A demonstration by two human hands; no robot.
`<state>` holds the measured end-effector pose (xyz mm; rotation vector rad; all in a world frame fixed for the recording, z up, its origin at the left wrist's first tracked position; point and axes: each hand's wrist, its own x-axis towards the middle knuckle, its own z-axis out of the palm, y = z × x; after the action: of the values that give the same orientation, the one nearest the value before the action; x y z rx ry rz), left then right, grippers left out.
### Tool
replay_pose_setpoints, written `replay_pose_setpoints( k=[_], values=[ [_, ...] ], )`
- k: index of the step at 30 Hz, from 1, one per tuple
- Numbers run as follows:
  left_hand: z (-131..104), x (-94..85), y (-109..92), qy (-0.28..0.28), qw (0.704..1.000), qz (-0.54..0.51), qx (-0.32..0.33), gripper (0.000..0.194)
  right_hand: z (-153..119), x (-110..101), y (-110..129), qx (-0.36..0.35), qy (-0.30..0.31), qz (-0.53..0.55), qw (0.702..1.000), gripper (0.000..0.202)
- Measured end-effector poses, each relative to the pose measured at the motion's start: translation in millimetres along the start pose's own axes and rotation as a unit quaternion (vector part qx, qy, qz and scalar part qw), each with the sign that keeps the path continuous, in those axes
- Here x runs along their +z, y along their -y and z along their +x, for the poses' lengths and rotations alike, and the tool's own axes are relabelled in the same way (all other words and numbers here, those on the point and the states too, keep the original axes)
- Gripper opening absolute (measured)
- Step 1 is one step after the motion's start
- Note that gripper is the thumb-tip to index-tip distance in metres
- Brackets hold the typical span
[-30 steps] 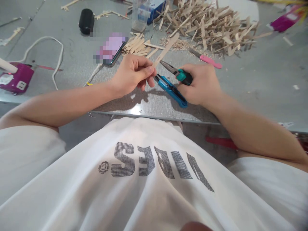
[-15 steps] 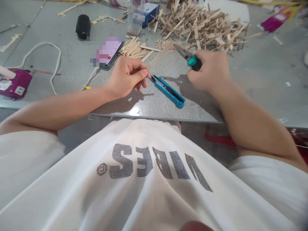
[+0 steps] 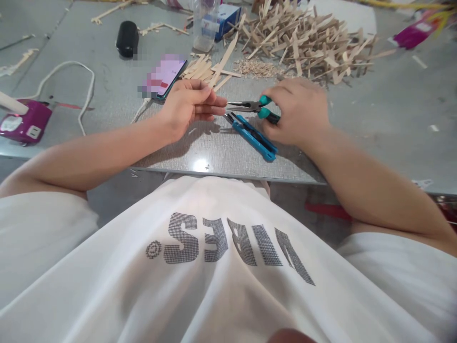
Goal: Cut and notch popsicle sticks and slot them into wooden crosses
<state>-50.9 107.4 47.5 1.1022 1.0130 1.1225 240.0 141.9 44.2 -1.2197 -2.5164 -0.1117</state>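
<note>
My left hand (image 3: pixel 193 105) is closed on a flat wooden stick (image 3: pixel 227 53), pinched near its lower end. The stick slants up and to the right, with a pointed far end. In my right hand (image 3: pixel 298 109) are long-nose pliers (image 3: pixel 254 106) with green and black handles. The handles are somewhat apart, and the jaws point left, their tips at the fingertips of my left hand. Whether the tips grip anything is not clear. Just below the pliers, a blue utility knife (image 3: pixel 254 138) lies on the grey table (image 3: pixel 228 159).
A big heap of wooden sticks (image 3: pixel 303 43) is at the back, with small chips (image 3: pixel 262 68) before it. Cut sticks (image 3: pixel 198 68) lie beside a phone (image 3: pixel 164 76) on a cable. A clear cup (image 3: pixel 205 28), a black case (image 3: pixel 127 39) and a purple power socket (image 3: pixel 26 121) stand around.
My right hand has brought the pliers left and lower, up to my left fingertips. My left hand has turned, and the stick now leans up more steeply. The utility knife stays in place.
</note>
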Motion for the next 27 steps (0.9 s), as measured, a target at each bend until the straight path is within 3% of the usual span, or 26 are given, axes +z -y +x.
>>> replay_pose_setpoints(
  k=[7, 13, 17, 27],
  values=[
    [-4, 5.3, -5, -0.030, 0.999, -0.021, -0.034, 0.032, 0, 4, -3, 0.007, -0.010, -0.010, 1.000, 0.036],
    [-2, 3.7, -2, 0.012, 0.994, 0.085, 0.070, 0.037, 2, 5, -8, 0.022, -0.008, -0.010, 1.000, 0.039],
    [-2, 1.1, 5, 0.067, 0.979, 0.154, 0.115, 0.025, 2, 1, -8, 0.017, 0.000, 0.010, 1.000, 0.036],
    [-8, -1.5, 0, 0.070, 0.959, 0.233, 0.146, 0.018, 0, -3, -1, 0.019, 0.054, 0.070, 0.996, 0.022]
  ],
)
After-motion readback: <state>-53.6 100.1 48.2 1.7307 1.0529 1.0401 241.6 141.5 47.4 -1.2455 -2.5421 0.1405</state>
